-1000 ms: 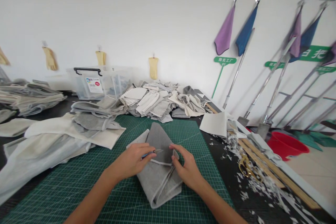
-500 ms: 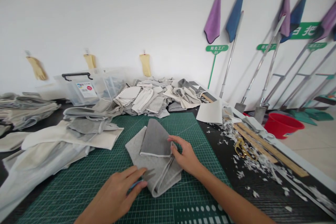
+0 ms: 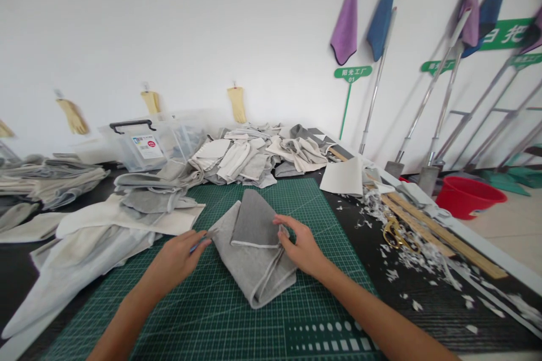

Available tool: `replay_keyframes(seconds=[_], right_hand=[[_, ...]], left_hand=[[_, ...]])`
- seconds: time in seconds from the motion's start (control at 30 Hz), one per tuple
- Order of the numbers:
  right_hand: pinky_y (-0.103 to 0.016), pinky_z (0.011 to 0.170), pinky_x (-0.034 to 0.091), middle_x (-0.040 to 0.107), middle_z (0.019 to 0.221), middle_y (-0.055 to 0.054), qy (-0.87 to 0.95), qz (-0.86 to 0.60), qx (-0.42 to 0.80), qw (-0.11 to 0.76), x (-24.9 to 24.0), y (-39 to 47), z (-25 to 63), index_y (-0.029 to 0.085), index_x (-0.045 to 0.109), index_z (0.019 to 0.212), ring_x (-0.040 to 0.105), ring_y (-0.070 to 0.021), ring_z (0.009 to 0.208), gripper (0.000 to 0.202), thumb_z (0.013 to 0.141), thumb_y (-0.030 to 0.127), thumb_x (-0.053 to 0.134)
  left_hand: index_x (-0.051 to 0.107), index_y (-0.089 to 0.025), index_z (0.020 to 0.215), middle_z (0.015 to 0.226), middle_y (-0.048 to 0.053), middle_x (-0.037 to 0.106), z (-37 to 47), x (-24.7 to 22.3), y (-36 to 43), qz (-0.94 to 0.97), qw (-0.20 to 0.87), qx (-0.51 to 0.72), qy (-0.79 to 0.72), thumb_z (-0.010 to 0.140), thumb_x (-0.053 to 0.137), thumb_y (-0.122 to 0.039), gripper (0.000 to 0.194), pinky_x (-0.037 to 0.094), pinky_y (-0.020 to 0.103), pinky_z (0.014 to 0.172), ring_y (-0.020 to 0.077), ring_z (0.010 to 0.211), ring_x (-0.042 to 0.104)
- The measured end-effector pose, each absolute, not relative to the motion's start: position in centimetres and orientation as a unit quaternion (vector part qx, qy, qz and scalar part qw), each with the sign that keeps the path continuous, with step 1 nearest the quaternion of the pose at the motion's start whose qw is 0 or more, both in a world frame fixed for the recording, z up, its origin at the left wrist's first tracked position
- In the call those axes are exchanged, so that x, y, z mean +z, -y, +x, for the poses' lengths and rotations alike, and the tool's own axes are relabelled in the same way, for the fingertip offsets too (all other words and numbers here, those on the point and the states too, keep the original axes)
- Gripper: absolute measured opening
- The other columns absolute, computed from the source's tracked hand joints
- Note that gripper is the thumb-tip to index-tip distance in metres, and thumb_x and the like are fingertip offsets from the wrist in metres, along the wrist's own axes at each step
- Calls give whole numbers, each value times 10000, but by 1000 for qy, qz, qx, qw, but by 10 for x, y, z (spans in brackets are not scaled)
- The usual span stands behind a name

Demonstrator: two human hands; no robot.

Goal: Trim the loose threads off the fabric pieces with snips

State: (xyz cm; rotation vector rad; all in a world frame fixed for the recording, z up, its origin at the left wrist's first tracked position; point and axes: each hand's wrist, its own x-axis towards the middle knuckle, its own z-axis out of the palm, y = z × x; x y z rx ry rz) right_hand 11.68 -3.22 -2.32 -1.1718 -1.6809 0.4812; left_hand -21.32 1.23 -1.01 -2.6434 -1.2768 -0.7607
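Note:
A folded light-grey cloth [image 3: 249,271] lies on the green cutting mat [image 3: 203,316], with a smaller dark-grey cloth piece [image 3: 254,220] on top. My right hand [image 3: 300,243] pinches the right side of the grey cloth, near the corner of the dark piece. Closed around a thin blue tool [image 3: 196,246] is my left hand [image 3: 180,256], at the cloth's left corner. The tool's pale tip points toward that corner; most of the tool is hidden by my fingers, so its exact kind does not show.
Crumpled grey and white cloths [image 3: 105,242] lie at the left, with another heap [image 3: 245,155] behind the mat. A clear plastic box [image 3: 139,146] stands at the back. On the right are gold-handled scissors [image 3: 393,232], wooden rulers [image 3: 444,231] and white scraps [image 3: 417,262].
My left hand has moved up and left with the blue tool, from the cloth's front edge to its left corner. My right hand keeps its hold on the cloth. The view has shifted slightly.

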Motion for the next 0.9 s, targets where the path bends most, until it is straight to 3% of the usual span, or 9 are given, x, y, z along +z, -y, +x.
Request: replay_keyframes(seconds=[0.27,0.43,0.57,0.73,0.9], right_hand=[[-419,1035,435,670,1172,-54,693,-481,195,500,-22,32,117,217,614,1184,603,-203,1126,390,821,117,511],[-416,1035,433,667,1175,-56,694,-477,193,503,-21,33,117,211,602,1200,602,-201,1128,402,820,115,512],[-420,1039,429,669,1172,-57,695,-481,191,499,-20,34,118,209,589,1218,602,-203,1128,412,825,117,509],[-414,1033,434,671,1168,-58,693,-486,190,498,-20,33,118,208,585,1226,602,-205,1126,404,836,133,507],[-427,1039,426,667,1173,-64,696,-491,185,491,-23,32,119,202,581,1222,595,-211,1134,381,851,158,507]], left_hand=[[641,-169,1140,1021,96,713,-201,-12,-23,-874,59,-249,412,948,475,-428,363,535,341,829,217,888,674],[679,-171,1033,996,95,720,-197,-16,-25,-872,53,-260,412,961,451,-401,332,531,337,830,225,903,678],[639,-167,1140,1057,92,704,-191,-13,-25,-850,34,-302,432,957,464,-403,347,525,317,839,216,951,668],[672,-161,1040,957,90,712,-186,-9,-24,-868,34,-258,423,966,441,-377,325,518,334,806,224,872,667],[637,-162,1110,1025,90,698,-189,-2,-20,-838,32,-311,448,962,455,-413,344,497,321,850,214,921,650]])
